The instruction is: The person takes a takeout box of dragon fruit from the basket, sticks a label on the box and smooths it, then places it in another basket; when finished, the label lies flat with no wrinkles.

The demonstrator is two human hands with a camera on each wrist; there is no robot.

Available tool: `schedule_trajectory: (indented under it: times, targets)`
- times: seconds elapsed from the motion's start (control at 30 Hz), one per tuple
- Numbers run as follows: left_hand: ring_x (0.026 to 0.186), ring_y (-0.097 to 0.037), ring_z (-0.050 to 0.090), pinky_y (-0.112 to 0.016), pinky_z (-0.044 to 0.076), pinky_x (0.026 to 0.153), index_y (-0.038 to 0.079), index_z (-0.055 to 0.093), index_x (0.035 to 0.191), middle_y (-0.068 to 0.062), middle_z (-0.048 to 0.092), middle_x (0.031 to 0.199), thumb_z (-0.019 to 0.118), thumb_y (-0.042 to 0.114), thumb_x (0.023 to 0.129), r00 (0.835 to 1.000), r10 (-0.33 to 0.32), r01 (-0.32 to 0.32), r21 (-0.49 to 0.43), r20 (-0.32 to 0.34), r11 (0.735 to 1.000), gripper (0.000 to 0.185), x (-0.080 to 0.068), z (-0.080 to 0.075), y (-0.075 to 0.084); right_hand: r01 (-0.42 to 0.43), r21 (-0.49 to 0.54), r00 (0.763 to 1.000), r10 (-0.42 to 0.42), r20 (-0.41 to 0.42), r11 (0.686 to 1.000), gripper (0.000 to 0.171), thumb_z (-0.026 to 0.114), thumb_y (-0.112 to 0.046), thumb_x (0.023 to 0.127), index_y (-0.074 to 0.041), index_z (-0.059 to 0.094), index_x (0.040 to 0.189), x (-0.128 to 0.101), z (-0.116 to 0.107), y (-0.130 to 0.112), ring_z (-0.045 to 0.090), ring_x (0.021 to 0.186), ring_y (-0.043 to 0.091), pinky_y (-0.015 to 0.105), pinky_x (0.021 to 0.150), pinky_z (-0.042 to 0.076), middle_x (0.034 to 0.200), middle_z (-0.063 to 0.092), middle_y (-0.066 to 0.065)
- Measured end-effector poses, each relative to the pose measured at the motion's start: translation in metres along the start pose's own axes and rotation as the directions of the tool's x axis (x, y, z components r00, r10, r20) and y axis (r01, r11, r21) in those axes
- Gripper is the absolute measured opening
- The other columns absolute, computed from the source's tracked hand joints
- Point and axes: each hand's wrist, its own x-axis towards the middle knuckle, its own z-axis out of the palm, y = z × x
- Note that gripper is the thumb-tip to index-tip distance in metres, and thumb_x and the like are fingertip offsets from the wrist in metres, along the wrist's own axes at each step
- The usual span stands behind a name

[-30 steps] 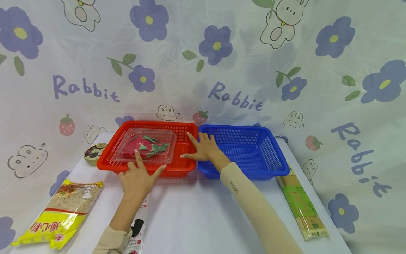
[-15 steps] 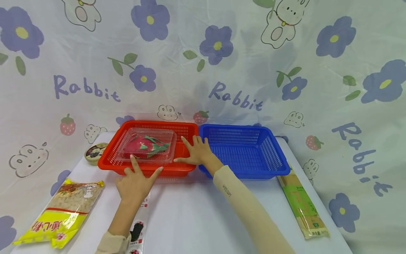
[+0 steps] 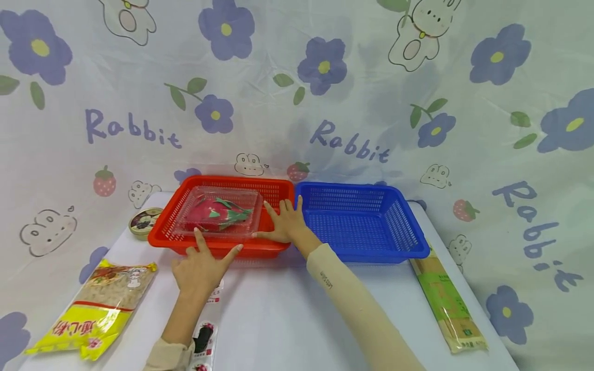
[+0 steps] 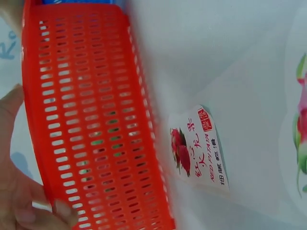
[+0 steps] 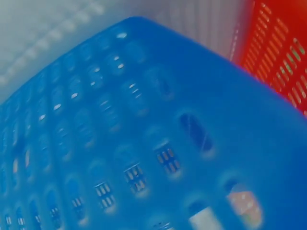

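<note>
A clear plastic box (image 3: 254,219) with a dragon fruit (image 3: 197,212) inside sits in the left part of the red basket (image 3: 241,180). My left hand (image 3: 198,270) reaches over that basket's front side, fingers spread, index fingertip close to the box's front edge. In the left wrist view its fingertips (image 4: 62,213) lie at the red rim. Fingers extended, my right hand (image 3: 286,225) reaches over the basket's right front corner, close to the box's right side; whether it touches the box I cannot tell. Only basket walls show in the right wrist view.
A blue basket (image 3: 362,232) stands against the red one's right. Left lie a yellow pasta bag (image 3: 99,309) and a round tin (image 3: 144,221); right, a green-and-tan noodle pack (image 3: 445,304). A strip of dragon fruit labels (image 4: 196,148) lies under my left arm.
My right hand has moved left, from the gap between the baskets toward the box. The left hand has shifted slightly. The box and dragon fruit stay where they were.
</note>
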Motion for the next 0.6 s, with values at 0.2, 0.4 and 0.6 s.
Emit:
schedule_trajectory:
  times: [0.2, 0.4, 0.6]
  targets:
    - [0.05, -0.027, 0.048, -0.055, 0.04, 0.077, -0.003, -0.008, 0.154, -0.011, 0.05, 0.053, 0.026, 0.094, 0.077, 0.997, -0.014, 0.015, -0.021, 0.07, 1.0, 0.128, 0.001, -0.001, -0.001, -0.004, -0.011, 1.0, 0.004, -0.006, 1.0, 0.099, 0.027, -0.089, 0.082, -0.031, 0.01, 0.16, 0.004, 0.004, -0.008, 0.023, 0.151, 0.032, 0.066, 0.118, 0.001, 0.162, 0.028, 0.013]
    - [0.048, -0.026, 0.046, -0.05, 0.04, 0.07, -0.002, -0.011, 0.154, -0.01, 0.048, 0.052, 0.025, 0.093, 0.078, 0.997, -0.018, 0.019, -0.023, 0.07, 1.0, 0.128, 0.0, 0.0, 0.0, -0.006, -0.021, 1.0, 0.007, 0.019, 1.0, 0.099, 0.027, -0.089, 0.082, -0.032, 0.006, 0.16, 0.01, 0.009, -0.014, 0.023, 0.151, 0.031, 0.066, 0.117, -0.002, 0.162, 0.027, 0.012]
    - [0.045, -0.024, 0.042, -0.037, 0.034, 0.053, -0.002, -0.013, 0.154, -0.01, 0.047, 0.05, 0.025, 0.093, 0.078, 0.998, -0.026, 0.027, -0.024, 0.061, 0.999, 0.127, -0.001, 0.002, 0.001, 0.016, 0.003, 1.0, -0.017, 0.008, 1.0, 0.099, 0.032, -0.086, 0.083, -0.028, 0.01, 0.161, 0.012, 0.009, -0.017, 0.027, 0.149, 0.029, 0.061, 0.12, 0.001, 0.16, 0.032, 0.012]
